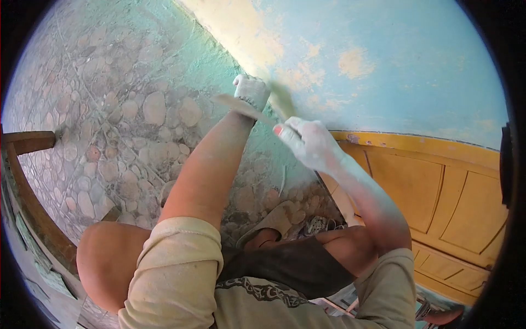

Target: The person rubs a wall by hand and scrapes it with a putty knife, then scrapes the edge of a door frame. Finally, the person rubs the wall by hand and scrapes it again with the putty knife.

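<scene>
My left hand (pixel 252 91), dusted white, is closed near the seam between the pebbled surface and the blue wall (pixel 400 66). What its fingers hold, if anything, is hidden. My right hand (pixel 309 140), also white with dust, is wrapped round a flat-bladed tool (pixel 241 106) that reaches left across my left wrist. A blurred greenish blade-like shape (pixel 282 100) stands between my two hands, against the wall. Pale worn patches (pixel 356 63) show in the blue paint.
A yellow panelled wooden piece (pixel 411 186) stands at the right. A brown wooden frame (pixel 38 205) curves along the left edge. Round stones (pixel 155 108) cover the pebbled surface. A sandalled foot (pixel 268 227) is below, between my arms.
</scene>
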`<state>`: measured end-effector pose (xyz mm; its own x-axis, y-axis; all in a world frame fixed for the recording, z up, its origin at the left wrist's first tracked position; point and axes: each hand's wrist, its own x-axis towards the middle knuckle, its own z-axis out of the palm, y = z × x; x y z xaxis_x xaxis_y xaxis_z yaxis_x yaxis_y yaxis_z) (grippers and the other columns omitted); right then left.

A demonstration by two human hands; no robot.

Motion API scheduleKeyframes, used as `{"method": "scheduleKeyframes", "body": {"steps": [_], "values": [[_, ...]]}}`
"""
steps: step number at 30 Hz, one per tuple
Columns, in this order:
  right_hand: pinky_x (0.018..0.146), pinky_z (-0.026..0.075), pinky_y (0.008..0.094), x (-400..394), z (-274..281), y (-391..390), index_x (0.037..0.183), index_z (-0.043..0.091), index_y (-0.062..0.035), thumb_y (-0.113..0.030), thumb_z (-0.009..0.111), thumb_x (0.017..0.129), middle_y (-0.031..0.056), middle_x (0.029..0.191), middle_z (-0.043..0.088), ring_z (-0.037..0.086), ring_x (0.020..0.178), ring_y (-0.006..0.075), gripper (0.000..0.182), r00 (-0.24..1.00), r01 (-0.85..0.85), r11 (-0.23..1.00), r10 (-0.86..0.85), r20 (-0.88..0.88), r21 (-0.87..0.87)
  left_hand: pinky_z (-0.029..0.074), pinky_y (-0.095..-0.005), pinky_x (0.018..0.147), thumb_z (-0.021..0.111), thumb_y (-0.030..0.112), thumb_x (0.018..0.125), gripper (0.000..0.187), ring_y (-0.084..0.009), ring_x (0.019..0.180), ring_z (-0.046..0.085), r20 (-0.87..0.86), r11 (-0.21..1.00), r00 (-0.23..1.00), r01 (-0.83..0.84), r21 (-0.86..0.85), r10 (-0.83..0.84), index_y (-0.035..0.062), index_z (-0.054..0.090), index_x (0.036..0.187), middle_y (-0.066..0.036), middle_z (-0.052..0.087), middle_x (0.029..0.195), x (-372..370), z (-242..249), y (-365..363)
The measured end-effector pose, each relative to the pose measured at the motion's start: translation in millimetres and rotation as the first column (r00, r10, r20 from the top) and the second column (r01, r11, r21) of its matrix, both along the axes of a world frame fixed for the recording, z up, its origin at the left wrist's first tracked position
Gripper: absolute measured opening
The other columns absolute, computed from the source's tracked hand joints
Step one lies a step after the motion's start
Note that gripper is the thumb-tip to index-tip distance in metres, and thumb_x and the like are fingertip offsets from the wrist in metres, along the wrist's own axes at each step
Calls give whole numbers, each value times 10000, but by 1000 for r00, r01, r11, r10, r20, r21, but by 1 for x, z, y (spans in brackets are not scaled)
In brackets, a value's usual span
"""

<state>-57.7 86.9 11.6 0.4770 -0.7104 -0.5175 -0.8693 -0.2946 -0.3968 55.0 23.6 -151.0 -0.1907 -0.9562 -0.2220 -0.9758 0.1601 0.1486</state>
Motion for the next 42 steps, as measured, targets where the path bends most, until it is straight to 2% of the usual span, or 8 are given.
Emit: {"method": "scheduleKeyframes", "body": {"steps": [3, 9, 17, 23, 27, 34, 38, 42], "values": [[598, 499, 362, 20, 23, 36, 833, 600, -37, -410, 460, 938, 92, 583, 572, 596, 585, 191, 411, 949, -195, 980, 195, 248, -25, 426, -472, 782, 508, 172, 861, 245, -225, 978, 589, 214, 993, 973, 99, -63, -84, 79, 634, 1050, -92, 623, 1029, 0, -6, 2], [617, 509, 353, 5, -1, -3, 803, 588, -52, -386, 455, 939, 119, 629, 600, 593, 537, 195, 385, 997, -79, 997, 80, -23, 23, 429, -461, 828, 511, 159, 855, 240, -239, 977, 593, 153, 990, 980, 133, -54, -123, 100, 646, 1044, -84, 628, 1023, -7, -8, 6], [529, 461, 386, 2, 1, 11, 783, 579, -16, -365, 517, 915, 197, 609, 580, 604, 545, 324, 378, 985, -26, 997, 38, 170, -74, 492, -414, 841, 525, 123, 795, 267, -342, 989, 613, -513, 793, 605, -470, 387, 609, 12, 657, 998, -206, 628, 1048, 23, 8, -14], [518, 459, 384, 21, 26, 52, 790, 582, -12, -383, 507, 918, 156, 552, 548, 570, 492, 277, 399, 844, -255, 948, 314, 435, -189, 472, -394, 841, 543, 123, 808, 209, -287, 981, 624, -363, 888, 810, -409, 211, 460, 67, 670, 964, -173, 646, 1025, 24, 10, -16], [495, 467, 369, 3, 10, -3, 778, 583, -29, -427, 445, 937, 81, 522, 536, 552, 487, 196, 450, 993, -109, 992, 112, 48, -63, 439, -379, 874, 529, 119, 826, 208, -260, 1015, 603, -317, 931, 875, -342, 130, 366, 93, 658, 987, -129, 632, 1059, 20, 20, -13], [535, 454, 389, 23, 15, 27, 790, 584, -13, -333, 544, 896, 193, 597, 560, 588, 553, 331, 339, 940, -208, 968, 237, 246, -142, 467, -382, 808, 530, 175, 845, 212, -235, 974, 627, -304, 934, 883, -341, 108, 358, 97, 674, 982, -95, 654, 1037, 18, 12, -16], [609, 519, 411, 7, -10, -33, 821, 591, -1, -343, 486, 913, 212, 711, 635, 651, 636, 319, 370, 993, -72, 911, 27, -115, -405, 494, -341, 695, 514, 227, 867, 247, -203, 833, 661, -335, 934, 872, -337, 116, 356, 62, 683, 941, -96, 676, 954, 20, -30, -34], [645, 509, 419, 16, -50, -54, 914, 555, 40, -249, 523, 892, 225, 749, 613, 632, 712, 363, 292, 991, 130, 881, -103, 86, -455, 491, -295, 621, 504, 232, 871, 275, -183, 678, 629, -684, 640, -330, -246, 728, 651, 8, 638, 956, -107, 656, 839, 30, -21, 5]]}}
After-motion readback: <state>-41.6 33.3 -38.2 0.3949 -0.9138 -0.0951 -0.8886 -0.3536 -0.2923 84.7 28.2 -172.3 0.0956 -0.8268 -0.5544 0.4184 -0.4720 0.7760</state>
